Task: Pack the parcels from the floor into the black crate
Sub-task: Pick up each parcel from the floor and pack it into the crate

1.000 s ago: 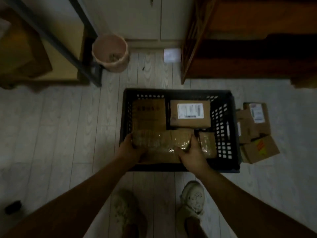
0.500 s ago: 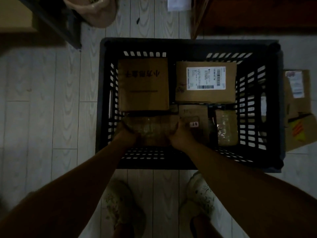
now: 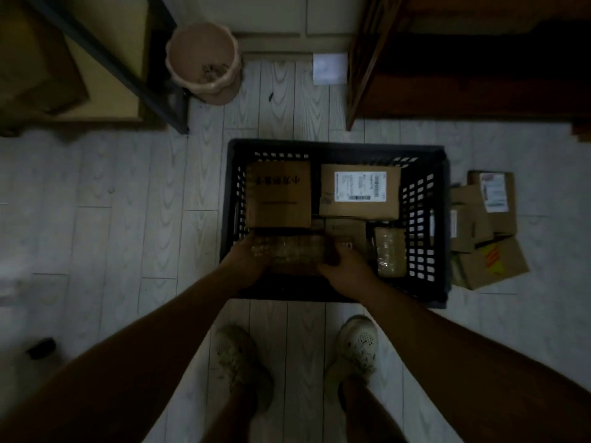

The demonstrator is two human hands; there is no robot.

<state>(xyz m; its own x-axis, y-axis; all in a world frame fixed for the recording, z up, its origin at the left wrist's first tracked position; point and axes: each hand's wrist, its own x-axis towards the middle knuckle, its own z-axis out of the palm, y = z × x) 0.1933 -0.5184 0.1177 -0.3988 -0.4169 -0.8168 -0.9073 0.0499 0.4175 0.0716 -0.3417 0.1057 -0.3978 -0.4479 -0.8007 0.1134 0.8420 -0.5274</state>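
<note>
Filling the far half of the crate [image 3: 335, 149], a printed box [image 3: 278, 195] and a labelled box [image 3: 359, 191] sit side by side, and a packet [image 3: 390, 252] stands by the right wall. The film-wrapped parcel [image 3: 294, 254] occupies the near left part, between the hands. The left hand [image 3: 246, 260] curls round its left end and the right hand [image 3: 343, 270] grips its right end. Whether it rests on the bottom is unclear. A pile [image 3: 486, 225] of parcels lies on the pale plank floor [image 3: 128, 203], just right of the crate. A bucket [image 3: 203, 62] stands far left, a wooden cabinet [image 3: 463, 75] far right.
</note>
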